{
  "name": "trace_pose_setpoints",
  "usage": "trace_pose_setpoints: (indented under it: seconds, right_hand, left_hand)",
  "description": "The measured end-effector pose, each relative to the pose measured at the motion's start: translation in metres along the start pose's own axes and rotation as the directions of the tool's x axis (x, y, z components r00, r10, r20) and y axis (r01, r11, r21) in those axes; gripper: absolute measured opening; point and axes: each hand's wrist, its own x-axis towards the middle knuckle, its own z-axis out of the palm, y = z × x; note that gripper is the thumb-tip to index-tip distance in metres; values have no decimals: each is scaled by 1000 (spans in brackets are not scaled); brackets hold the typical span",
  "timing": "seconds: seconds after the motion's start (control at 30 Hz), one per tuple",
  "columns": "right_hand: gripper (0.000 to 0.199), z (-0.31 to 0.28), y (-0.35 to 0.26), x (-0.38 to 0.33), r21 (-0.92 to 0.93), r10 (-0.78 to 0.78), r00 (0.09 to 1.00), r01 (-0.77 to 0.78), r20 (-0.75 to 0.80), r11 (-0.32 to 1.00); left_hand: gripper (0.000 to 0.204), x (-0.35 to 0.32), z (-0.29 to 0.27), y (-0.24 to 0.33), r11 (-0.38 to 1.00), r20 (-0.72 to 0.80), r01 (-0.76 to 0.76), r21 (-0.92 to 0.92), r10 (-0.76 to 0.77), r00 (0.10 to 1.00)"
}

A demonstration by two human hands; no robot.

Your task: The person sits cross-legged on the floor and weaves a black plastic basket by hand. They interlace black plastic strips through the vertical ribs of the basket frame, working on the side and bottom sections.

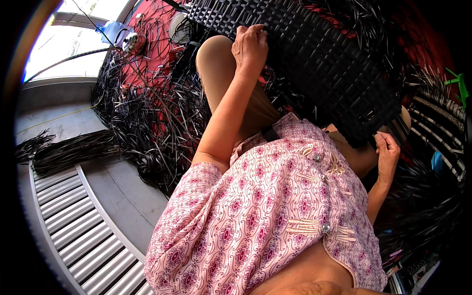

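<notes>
A dark woven panel (319, 59) of flat black plastic strips lies slanting across my knees, from the top middle down to the right. At its left edge is my left hand (250, 49), fingers curled and pressed together; whatever they hold is hidden. Beside the panel's lower right corner, my right hand (387, 151) has thumb and fingers closed in a pinch. Dark strips run close to its fingertips, but I cannot make out what is between them.
Loose black strips (152, 115) lie tangled over the red floor covering (142, 69) to the left. A strip bundle (73, 150) rests across the end of a white slatted frame (93, 231). More strips (418, 201) pile up at right, near a green plastic object (461, 86).
</notes>
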Motion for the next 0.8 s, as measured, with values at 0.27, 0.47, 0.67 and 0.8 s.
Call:
trace_pose_setpoints:
  seconds: [0.27,0.47,0.67,0.8]
  right_hand:
    - [19,1,1,0,11,19,1000,-19,-1,1000]
    - [18,0,8,2,28,18,1000,-18,7,999]
    - [18,1,10,2,64,8,1000,-8,10,998]
    - [18,6,1,-2,-13,-19,999,19,-49,1000]
  left_hand:
    - [29,28,-2,-9,997,144,-77,-31,81,986]
    - [38,52,2,-24,968,363,139,-209,-55,930]
    - [52,61,-5,-23,942,496,242,-234,-99,863]
    - [54,60,-8,-12,977,458,176,-120,-103,883]
